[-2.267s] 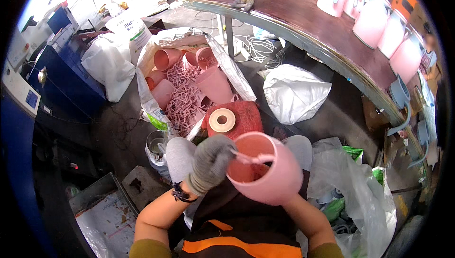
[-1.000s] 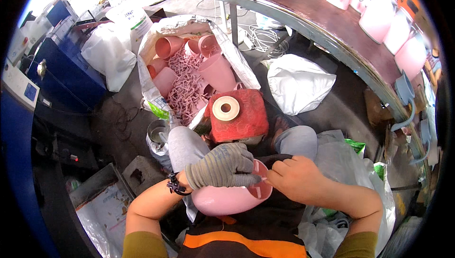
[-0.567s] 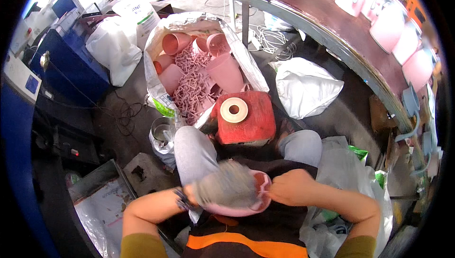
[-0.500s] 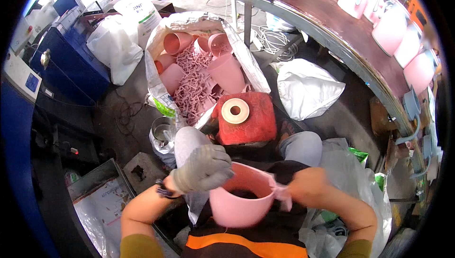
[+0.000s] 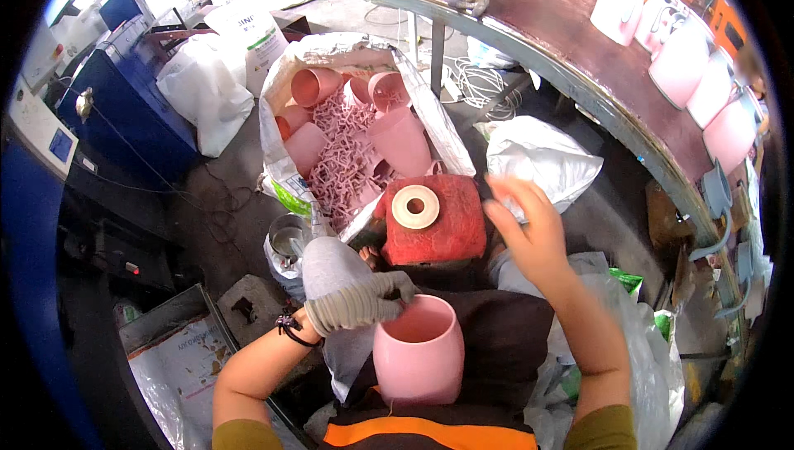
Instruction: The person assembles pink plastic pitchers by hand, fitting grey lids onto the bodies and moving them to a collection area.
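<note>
Ahead of my fingers I see the long brown workbench [image 5: 579, 45] curving off to the right, with pale pink jugs [image 5: 703, 78] lined along it. Nearer, just beyond my fingertips, an open sack [image 5: 413, 78] holds pink cups and pink plastic scrap [image 5: 343, 169]. Directly in front of my hands sits a red block [image 5: 447, 231] with a white tape roll [image 5: 415, 207] on top. My gloved left hand [image 5: 351, 305] has its fingers curled over the rim of a pink cup [image 5: 418, 359], gripping it upright in my lap. My bare right hand [image 5: 525, 231] is raised beside the red block, fingers spread loose and holding nothing, well apart from the cup.
</note>
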Tool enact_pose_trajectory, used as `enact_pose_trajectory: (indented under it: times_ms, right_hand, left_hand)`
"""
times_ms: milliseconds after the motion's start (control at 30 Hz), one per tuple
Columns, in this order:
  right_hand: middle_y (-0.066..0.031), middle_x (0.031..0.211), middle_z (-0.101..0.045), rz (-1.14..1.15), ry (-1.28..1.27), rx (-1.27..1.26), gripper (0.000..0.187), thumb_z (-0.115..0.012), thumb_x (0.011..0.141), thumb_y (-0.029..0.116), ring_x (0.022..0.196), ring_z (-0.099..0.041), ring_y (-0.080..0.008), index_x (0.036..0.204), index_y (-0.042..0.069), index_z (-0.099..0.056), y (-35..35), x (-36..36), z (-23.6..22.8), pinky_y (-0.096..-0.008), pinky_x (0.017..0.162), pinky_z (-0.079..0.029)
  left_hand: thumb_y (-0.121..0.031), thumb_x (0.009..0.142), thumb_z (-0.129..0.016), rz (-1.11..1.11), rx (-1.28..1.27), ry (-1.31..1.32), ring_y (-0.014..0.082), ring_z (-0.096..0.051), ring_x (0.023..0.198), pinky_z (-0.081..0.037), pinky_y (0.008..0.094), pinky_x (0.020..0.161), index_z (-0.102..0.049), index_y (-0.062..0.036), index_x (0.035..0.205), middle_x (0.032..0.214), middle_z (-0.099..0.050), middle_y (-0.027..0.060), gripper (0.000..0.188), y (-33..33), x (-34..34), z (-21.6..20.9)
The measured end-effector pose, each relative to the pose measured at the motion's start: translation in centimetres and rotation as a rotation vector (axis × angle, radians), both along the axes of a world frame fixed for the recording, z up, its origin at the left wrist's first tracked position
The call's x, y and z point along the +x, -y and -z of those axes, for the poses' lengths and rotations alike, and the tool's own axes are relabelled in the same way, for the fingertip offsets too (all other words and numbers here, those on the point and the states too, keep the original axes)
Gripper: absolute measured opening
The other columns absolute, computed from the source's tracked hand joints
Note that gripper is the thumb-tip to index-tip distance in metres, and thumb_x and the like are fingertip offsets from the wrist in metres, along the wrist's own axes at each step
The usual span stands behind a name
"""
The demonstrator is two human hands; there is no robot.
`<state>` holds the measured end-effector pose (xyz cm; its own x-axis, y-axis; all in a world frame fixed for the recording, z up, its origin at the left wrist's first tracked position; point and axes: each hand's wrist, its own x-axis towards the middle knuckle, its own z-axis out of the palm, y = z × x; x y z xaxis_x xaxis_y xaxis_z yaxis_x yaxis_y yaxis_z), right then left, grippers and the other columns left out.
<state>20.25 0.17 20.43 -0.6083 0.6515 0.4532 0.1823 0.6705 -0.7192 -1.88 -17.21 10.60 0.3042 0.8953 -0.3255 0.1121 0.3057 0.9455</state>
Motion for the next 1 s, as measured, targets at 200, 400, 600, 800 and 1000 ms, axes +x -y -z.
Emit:
enact_pose_trajectory:
  times_ms: [200, 400, 600, 800, 1000]
  right_hand:
    - [-0.0082, 0.092, -0.066, 0.665, -0.086, -0.606, 0.019, -0.056, 0.093, 0.015, 0.067, -0.062, -0.0146, 0.099, -0.001, -0.065, 4.2, 22.5, 15.7, -0.0288, 0.065, -0.049]
    - [-0.0116, 0.093, -0.069, 0.553, 1.210, -1.268, 0.029, -0.056, 0.091, 0.030, 0.072, -0.066, -0.0228, 0.099, 0.004, -0.068, 13.8, 40.3, 21.1, -0.0362, 0.065, -0.053]
    - [-0.0157, 0.092, -0.069, 0.740, 1.284, -0.765, 0.034, -0.057, 0.085, 0.037, 0.078, -0.066, -0.0347, 0.085, 0.006, -0.070, 20.9, 44.9, 28.5, -0.0463, 0.071, -0.051]
    - [-0.0114, 0.081, -0.063, 0.945, 0.334, -1.316, 0.026, -0.063, 0.082, 0.024, 0.063, -0.060, -0.0288, 0.100, 0.006, -0.064, 14.1, 46.3, 39.4, -0.0433, 0.062, -0.050]
    - [-0.0090, 0.082, -0.058, 1.641, -0.029, -1.141, 0.032, -0.066, 0.084, 0.016, 0.072, -0.056, -0.0216, 0.109, 0.000, -0.056, 12.9, 43.2, 51.1, -0.0368, 0.062, -0.048]
  left_hand:
    - [-0.014, 0.082, -0.065, -0.030, 0.076, -0.028, 0.0100, -0.055, 0.084, -0.045, 0.0245, 0.078, -0.061, -0.0041, 0.096, 0.091, -0.061, 0.0010, 0.018, -4.9, 3.3, 0.5]
    - [-0.007, 0.073, -0.072, 0.018, -0.159, 0.074, 0.0101, -0.056, 0.083, -0.044, 0.0236, 0.078, -0.063, -0.0046, 0.090, 0.087, -0.061, -0.0004, 0.019, -8.3, 6.8, 2.1]
    - [-0.006, 0.074, -0.072, 0.128, -0.149, -0.014, 0.0101, -0.057, 0.082, -0.046, 0.0246, 0.078, -0.064, -0.0035, 0.089, 0.085, -0.061, 0.0001, 0.017, -11.2, 10.0, 1.2]
    - [-0.004, 0.073, -0.072, 0.151, -0.130, -0.085, 0.0095, -0.058, 0.083, -0.046, 0.0243, 0.078, -0.064, -0.0024, 0.091, 0.086, -0.062, 0.0001, 0.019, -11.1, 10.4, 2.3]
    - [-0.007, 0.076, -0.073, -0.014, -0.196, -0.021, 0.0106, -0.058, 0.085, -0.046, 0.0253, 0.080, -0.065, -0.0023, 0.093, 0.090, -0.064, 0.0007, 0.019, -9.4, 10.0, 0.9]
